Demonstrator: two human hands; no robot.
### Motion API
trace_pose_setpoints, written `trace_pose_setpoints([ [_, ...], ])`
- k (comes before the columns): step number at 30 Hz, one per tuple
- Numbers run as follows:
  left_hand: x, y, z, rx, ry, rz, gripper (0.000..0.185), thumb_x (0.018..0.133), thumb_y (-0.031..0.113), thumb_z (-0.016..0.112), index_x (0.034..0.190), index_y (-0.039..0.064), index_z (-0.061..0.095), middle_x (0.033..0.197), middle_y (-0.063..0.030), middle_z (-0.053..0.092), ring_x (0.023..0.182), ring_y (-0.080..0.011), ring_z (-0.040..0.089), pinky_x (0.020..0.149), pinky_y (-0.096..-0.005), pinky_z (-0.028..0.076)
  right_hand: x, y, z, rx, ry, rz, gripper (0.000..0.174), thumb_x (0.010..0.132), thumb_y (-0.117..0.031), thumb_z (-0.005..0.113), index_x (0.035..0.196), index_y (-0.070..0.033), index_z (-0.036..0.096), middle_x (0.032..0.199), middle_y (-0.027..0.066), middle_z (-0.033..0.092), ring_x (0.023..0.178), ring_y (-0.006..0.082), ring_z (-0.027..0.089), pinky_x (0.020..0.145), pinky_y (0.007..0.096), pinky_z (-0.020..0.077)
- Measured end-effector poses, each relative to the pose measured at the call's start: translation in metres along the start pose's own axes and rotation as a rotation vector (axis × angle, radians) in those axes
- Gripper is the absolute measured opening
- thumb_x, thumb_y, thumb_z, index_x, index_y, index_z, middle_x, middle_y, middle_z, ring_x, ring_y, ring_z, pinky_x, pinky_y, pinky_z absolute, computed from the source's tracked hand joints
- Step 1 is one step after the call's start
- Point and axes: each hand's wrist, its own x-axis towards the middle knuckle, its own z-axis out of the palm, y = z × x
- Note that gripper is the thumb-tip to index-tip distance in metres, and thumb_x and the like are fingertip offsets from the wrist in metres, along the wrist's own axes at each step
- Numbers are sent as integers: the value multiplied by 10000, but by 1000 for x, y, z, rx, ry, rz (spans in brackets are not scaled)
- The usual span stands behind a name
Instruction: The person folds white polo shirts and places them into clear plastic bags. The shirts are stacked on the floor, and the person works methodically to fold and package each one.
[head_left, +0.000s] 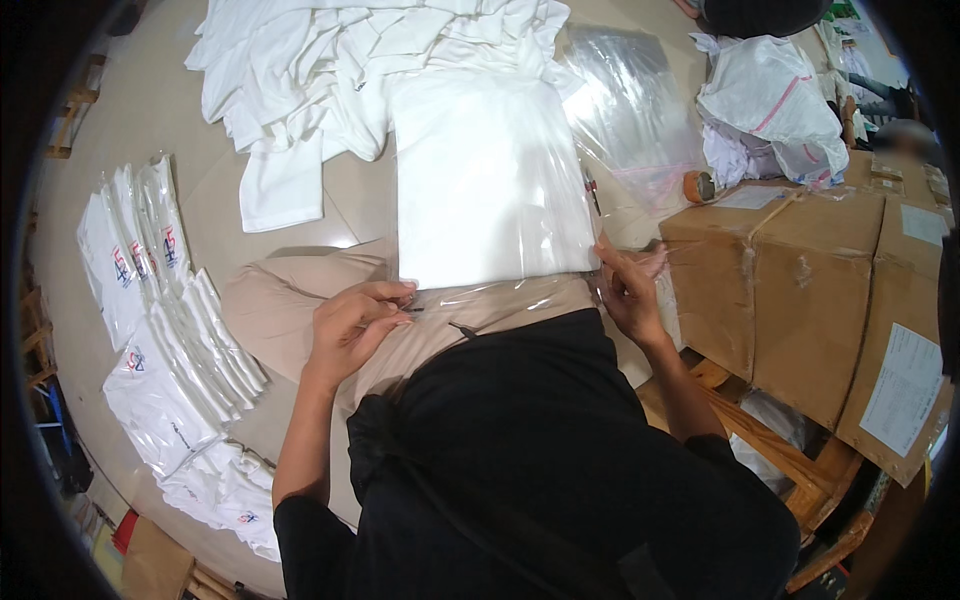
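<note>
A folded white shirt (487, 180) lies in a clear plastic bag over my lap, its far end against the heap of white shirts (300, 67). My left hand (364, 319) pinches the bag's near edge at the shirt's lower left corner, thumb against fingers. On the other side my right hand (626, 289) holds the bag's edge by the lower right corner, with the index finger stretched along it. The bag's clear mouth (495, 292) spans between both hands, above my beige trousers.
Bagged white shirts (180, 352) stand in rows at the left. Flat clear bags (637, 105), a tape roll (699, 187) and small snips (591, 187) lie at the right, near cardboard boxes (810, 300) on a wooden pallet (772, 442). Other people are partly visible at the upper right.
</note>
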Motion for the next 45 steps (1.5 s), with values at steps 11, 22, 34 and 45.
trace_pose_setpoints([
  [11,-15,-22,7,-231,143,-151,170,989,-53,752,975,24,602,1121,-189,771,1096,-251,754,984,-395,595,5,-1,-19,541,-123,232,194,1131,-67,621,1277,-7,732,890,61,684,656,102,573,590,239,436],
  [22,-12,-1,23,-410,411,-388,165,1030,49,770,1017,25,608,1011,-145,774,975,-223,766,930,-384,628,10,-13,-9,913,18,447,163,1094,-216,728,1013,-75,727,706,-75,566,583,22,440,537,226,331],
  [34,8,17,34,-471,578,-698,165,1021,82,798,984,46,641,865,-64,738,788,-166,751,767,-317,639,13,-32,4,972,167,485,169,1082,-163,724,935,-117,655,713,-69,516,575,43,409,522,245,303],
  [45,9,6,41,-508,658,-754,240,981,78,846,965,74,607,831,-29,705,729,-143,736,717,-303,654,15,-47,16,948,298,555,156,1071,-135,724,950,-118,626,711,-77,486,555,40,372,528,249,291],
])
